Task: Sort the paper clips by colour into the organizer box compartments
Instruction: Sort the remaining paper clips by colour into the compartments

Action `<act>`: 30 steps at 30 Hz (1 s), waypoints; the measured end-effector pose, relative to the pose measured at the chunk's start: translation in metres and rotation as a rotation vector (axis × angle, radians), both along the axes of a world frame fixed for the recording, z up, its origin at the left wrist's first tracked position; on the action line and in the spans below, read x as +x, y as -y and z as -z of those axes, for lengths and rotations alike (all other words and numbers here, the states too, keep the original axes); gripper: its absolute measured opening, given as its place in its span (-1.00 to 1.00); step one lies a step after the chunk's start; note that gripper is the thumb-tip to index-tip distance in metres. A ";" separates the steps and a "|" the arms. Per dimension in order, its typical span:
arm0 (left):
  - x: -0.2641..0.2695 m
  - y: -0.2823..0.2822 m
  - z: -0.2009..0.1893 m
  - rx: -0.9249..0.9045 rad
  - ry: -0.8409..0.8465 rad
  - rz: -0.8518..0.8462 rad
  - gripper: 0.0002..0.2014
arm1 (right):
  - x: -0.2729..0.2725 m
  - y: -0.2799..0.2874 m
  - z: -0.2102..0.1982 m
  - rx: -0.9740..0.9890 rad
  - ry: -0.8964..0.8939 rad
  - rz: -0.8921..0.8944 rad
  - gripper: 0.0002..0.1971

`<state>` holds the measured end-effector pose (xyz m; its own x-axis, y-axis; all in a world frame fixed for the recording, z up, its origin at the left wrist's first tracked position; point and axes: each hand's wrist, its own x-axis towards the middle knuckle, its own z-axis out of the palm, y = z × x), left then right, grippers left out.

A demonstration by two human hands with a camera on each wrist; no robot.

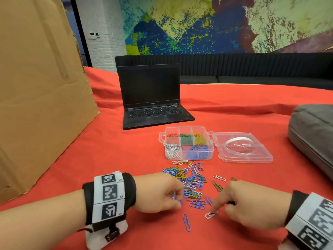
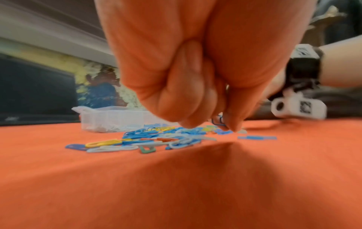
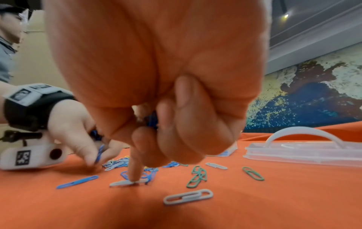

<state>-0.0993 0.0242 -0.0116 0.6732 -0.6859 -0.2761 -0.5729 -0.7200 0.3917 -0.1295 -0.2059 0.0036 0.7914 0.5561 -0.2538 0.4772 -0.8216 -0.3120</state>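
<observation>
A mixed pile of coloured paper clips (image 1: 191, 183) lies on the red cloth in front of the clear organizer box (image 1: 191, 127). The box holds red, green and yellow clips at the back, white and blue at the front. My left hand (image 1: 177, 200) pinches blue clips (image 2: 218, 121) at the pile's near-left edge. My right hand (image 1: 215, 210) has its index fingertip (image 3: 133, 176) pressed on a white clip (image 1: 210, 215), while its curled fingers hold blue clips (image 3: 151, 120). A loose blue clip (image 1: 186, 222) lies between the hands.
The box's hinged lid (image 1: 243, 150) lies open to its right. A laptop (image 1: 151, 98) stands open behind the box, a cardboard sheet (image 1: 39, 87) leans at the left, and a grey bag (image 1: 313, 134) sits at the right. Green clips (image 1: 217, 185) lie scattered near my right hand.
</observation>
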 end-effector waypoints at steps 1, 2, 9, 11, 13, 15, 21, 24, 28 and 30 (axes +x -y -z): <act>0.003 -0.001 -0.001 -0.059 -0.044 -0.024 -0.94 | -0.002 0.004 -0.001 -0.004 0.006 0.004 -0.57; 0.005 -0.002 -0.002 -0.121 -0.106 -0.053 -0.91 | -0.004 0.007 -0.002 -0.009 0.011 0.016 -0.58; 0.006 -0.001 -0.003 -0.683 -0.941 -0.398 -0.93 | 0.007 0.022 0.001 0.049 -0.024 0.242 -0.70; 0.010 -0.002 -0.005 -0.825 -1.131 -0.387 -0.88 | 0.014 0.017 0.003 0.081 -0.021 0.267 -0.68; 0.010 -0.004 -0.006 -0.936 -1.236 -0.390 -0.79 | 0.019 0.006 0.008 0.066 0.004 0.268 -0.71; 0.009 -0.005 -0.006 -1.008 -1.277 -0.368 -0.78 | 0.022 -0.006 0.012 -0.012 0.080 0.247 -0.78; 0.005 -0.006 -0.007 -0.937 -1.164 -0.419 -0.70 | 0.015 -0.032 0.019 -0.196 0.209 0.185 -0.61; 0.003 0.001 -0.002 -0.605 -0.652 -0.463 -0.59 | 0.014 -0.038 0.021 -0.198 0.237 0.166 -0.70; 0.001 0.002 0.003 -0.109 -0.124 -0.138 -0.84 | 0.011 -0.032 0.022 -0.180 0.221 0.125 -0.92; -0.006 0.006 0.004 -0.001 -0.043 -0.051 -0.92 | 0.009 -0.026 0.022 -0.186 0.204 0.114 -0.87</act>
